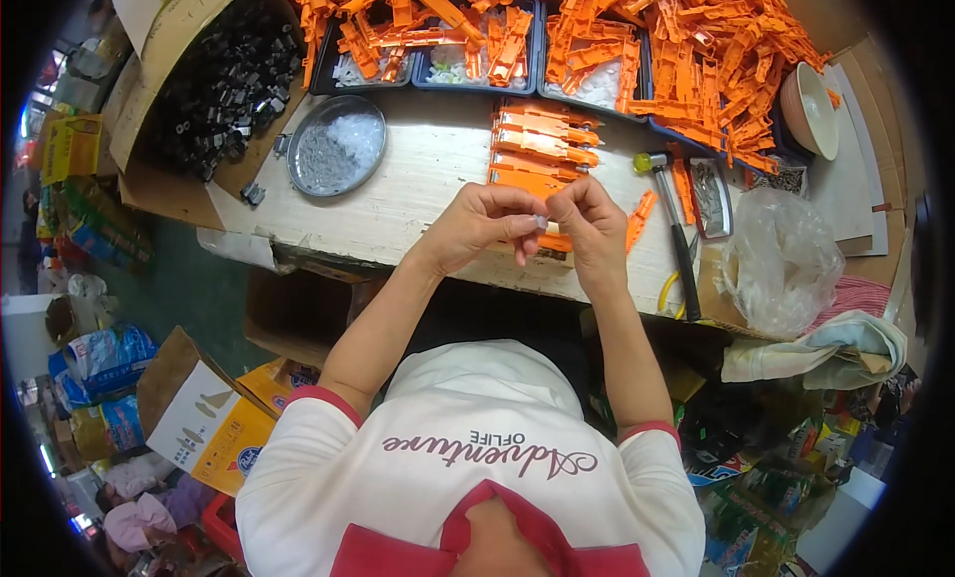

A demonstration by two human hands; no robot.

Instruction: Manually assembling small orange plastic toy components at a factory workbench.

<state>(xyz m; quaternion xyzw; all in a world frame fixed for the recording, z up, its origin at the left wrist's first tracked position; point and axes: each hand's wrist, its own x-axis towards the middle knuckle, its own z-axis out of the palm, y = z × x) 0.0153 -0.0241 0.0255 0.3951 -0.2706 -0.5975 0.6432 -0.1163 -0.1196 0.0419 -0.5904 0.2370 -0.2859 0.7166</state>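
Over the front part of the worktable, my two hands meet with their fingertips close together. Between the thumb and fingers of my left hand (pixel 482 224) is a small whitish plastic piece (pixel 540 221). My right hand (pixel 593 229) pinches at the same spot, its fingertips closed; whether it grips that piece or something smaller I cannot make out. Just beyond and below my hands, several orange plastic housings (pixel 538 159) lie side by side in a row, the nearest partly hidden by my fingers.
A round dish (pixel 336 145) of small grey and white parts stands left, beside a cardboard box (pixel 169 194) of black parts. Orange housings (pixel 716 60) heap over blue bins at the back. A hammer (pixel 679 239), a clear plastic bag (pixel 786 259) and a bowl (pixel 811 109) are right.
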